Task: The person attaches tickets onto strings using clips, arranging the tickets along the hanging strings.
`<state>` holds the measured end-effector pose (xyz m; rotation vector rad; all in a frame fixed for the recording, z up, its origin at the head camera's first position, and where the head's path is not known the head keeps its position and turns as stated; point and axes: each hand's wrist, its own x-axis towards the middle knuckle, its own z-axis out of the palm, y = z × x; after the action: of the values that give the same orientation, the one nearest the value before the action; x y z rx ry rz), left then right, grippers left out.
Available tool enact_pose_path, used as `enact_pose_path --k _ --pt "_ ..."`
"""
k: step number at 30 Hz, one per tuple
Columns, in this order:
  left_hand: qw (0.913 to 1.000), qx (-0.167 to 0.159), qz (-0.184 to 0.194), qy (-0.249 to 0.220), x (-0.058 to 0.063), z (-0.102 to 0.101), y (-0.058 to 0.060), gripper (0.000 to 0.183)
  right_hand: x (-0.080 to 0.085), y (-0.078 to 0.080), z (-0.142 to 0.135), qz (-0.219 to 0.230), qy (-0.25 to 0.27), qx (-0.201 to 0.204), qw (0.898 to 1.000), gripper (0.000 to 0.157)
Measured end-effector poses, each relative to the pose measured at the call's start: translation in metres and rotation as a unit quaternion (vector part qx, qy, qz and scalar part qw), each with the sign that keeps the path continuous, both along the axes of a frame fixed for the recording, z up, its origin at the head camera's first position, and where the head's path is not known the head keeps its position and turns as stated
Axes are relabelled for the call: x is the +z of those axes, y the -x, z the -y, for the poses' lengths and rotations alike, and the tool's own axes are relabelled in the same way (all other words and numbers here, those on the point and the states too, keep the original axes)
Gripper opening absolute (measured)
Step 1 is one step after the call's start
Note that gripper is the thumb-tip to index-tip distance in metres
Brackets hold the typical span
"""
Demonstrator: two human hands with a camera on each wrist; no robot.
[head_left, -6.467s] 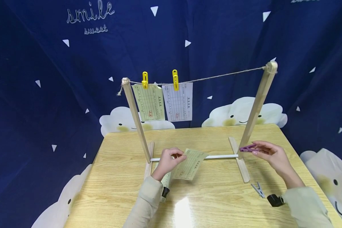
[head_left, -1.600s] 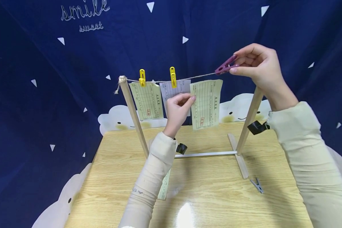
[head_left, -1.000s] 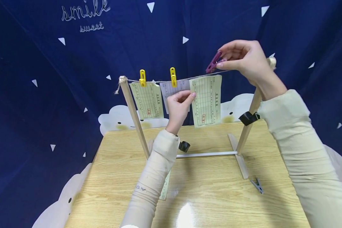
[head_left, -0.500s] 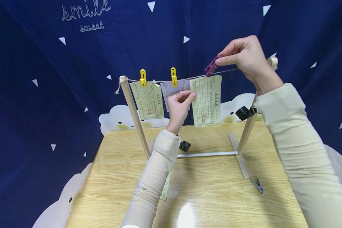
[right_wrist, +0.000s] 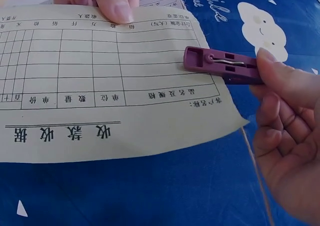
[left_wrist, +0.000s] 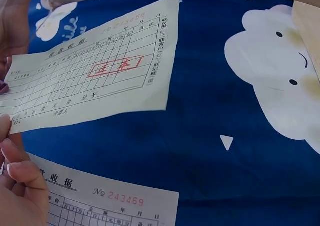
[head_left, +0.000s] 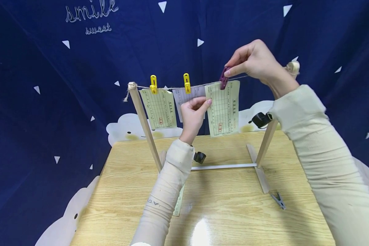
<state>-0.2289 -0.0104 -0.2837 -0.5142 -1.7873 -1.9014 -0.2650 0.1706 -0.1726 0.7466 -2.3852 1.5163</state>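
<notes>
With thumb and finger my left hand pinches the left edge of a pale green receipt sheet, held upright at the string. My right hand pinches the handle end of a purple clothespin. In the right wrist view the clothespin lies over the receipt's top edge; whether its far leg is behind the sheet is hidden. To the left, a green receipt and a white one hang from yellow clothespins, the white one partly behind my left hand.
Two wooden posts carry the string, joined low down by a white rod. A grey clothespin lies on the table at the right. Part of another receipt sheet shows beside my left sleeve.
The receipt has risen from above the table to the string. My right hand has brought the purple clothespin up, then leftward and down onto the sheet's top edge. The left hand lately stays nearly still.
</notes>
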Motion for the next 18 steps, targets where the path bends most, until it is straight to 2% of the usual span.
enact_pose_path --k 5,12,18 --pt "1.0 0.001 0.003 0.001 0.0 0.0 0.001 0.013 0.001 0.0 0.002 0.005 -0.022 -0.001 1.0 0.005" --pt "1.0 0.005 0.006 -0.001 -0.02 -0.001 0.022 0.015 0.001 0.0 0.002 0.016 -0.038 0.001 0.999 0.016" --pt "0.9999 -0.002 0.009 -0.01 -0.018 -0.001 0.019 0.013 0.0 -0.002 0.001 0.016 -0.065 0.004 0.998 0.029"
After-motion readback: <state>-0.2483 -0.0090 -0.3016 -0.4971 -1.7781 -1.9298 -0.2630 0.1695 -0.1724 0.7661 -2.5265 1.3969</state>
